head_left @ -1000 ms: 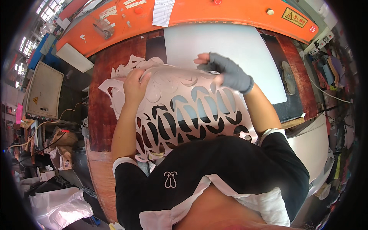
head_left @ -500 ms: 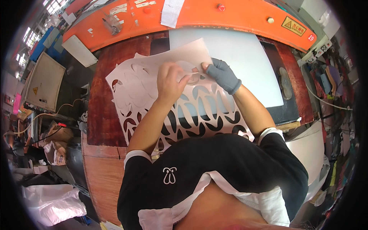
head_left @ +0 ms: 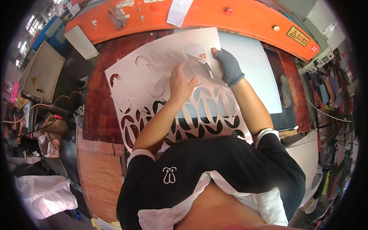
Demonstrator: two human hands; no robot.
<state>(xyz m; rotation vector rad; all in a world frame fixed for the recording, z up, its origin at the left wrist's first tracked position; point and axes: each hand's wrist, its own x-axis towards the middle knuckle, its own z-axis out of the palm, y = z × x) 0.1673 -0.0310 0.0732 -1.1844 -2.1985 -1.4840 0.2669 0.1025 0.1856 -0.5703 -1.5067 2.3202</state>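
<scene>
A pale pink sheet (head_left: 151,57), pierced by several rows of curved cut-outs, spreads across the work surface in front of me. My right hand (head_left: 230,69), in a grey glove with bare fingertips, pinches the sheet's right edge near its far corner. Over the middle of the sheet is my bare left hand (head_left: 182,83), its thumb apart from the fingers and nothing visibly held. Between the hands, the sheet is creased and partly lifted around its openings. Beneath it lies a smooth white board (head_left: 257,73), showing at the right and through some holes.
An orange machine beam (head_left: 203,17) with buttons crosses the far side. The dark red table surface (head_left: 101,96) shows at the left. A grey sole-shaped piece (head_left: 285,91) lies to the right of the white board. A metal cabinet (head_left: 42,74) stands at the left.
The sheet's far corner has moved away from me and slightly right, with my right hand on its edge. My left hand has shifted right, and its fingers have spread from the sheet's opening.
</scene>
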